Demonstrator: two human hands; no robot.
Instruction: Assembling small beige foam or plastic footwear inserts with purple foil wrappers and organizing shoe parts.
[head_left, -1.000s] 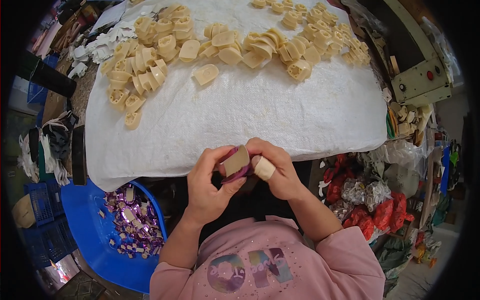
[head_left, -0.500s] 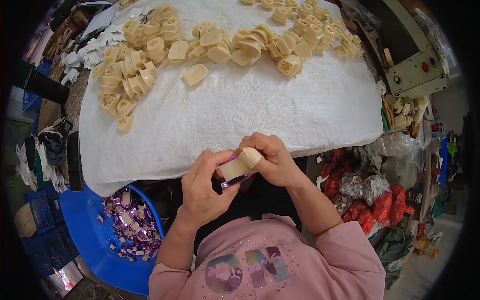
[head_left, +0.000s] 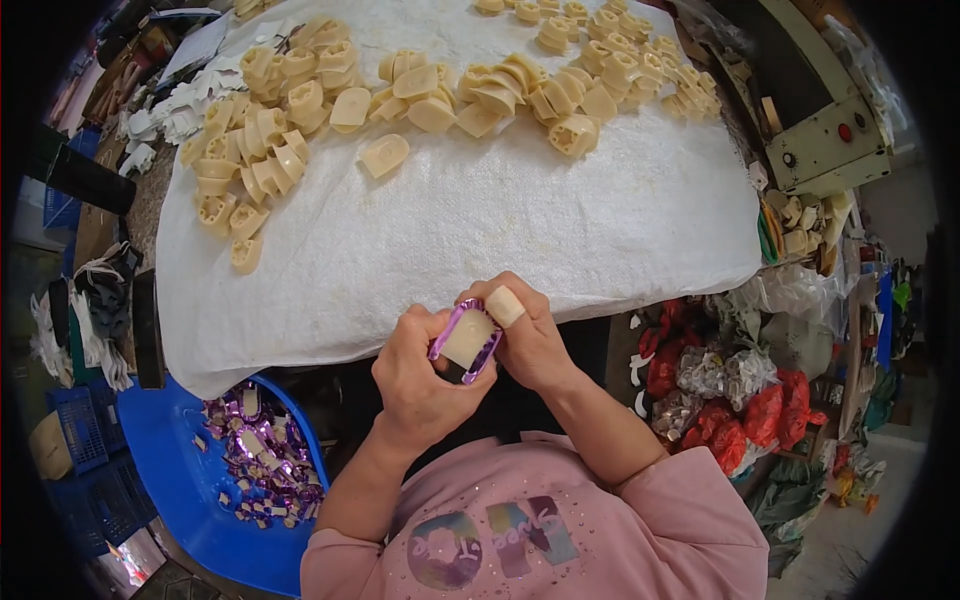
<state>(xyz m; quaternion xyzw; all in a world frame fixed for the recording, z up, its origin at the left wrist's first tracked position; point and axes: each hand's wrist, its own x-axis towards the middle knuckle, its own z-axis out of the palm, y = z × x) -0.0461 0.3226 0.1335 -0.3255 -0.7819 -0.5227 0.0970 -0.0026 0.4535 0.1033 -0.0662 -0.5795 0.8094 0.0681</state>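
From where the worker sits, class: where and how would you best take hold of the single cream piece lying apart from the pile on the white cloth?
Grip the lone cream piece across its two long sides, coming down from above. It lies flat on the white cloth, clear of the pile, so fingers probably fit on both sides. Both hands, left hand and right hand, are busy with a purple-rimmed piece.

A big table [head_left: 700,250] is covered with a white cloth [head_left: 480,230]. Lots of little cream-coloured plastic pieces [head_left: 300,90] lie right on the cloth, in a long bumpy row along its far side. One cream piece [head_left: 384,155] lies alone, just in front of that row. More of the pieces [head_left: 225,215] pile up at the cloth's left end and trail down toward its near edge. The near half of the cloth is bare.
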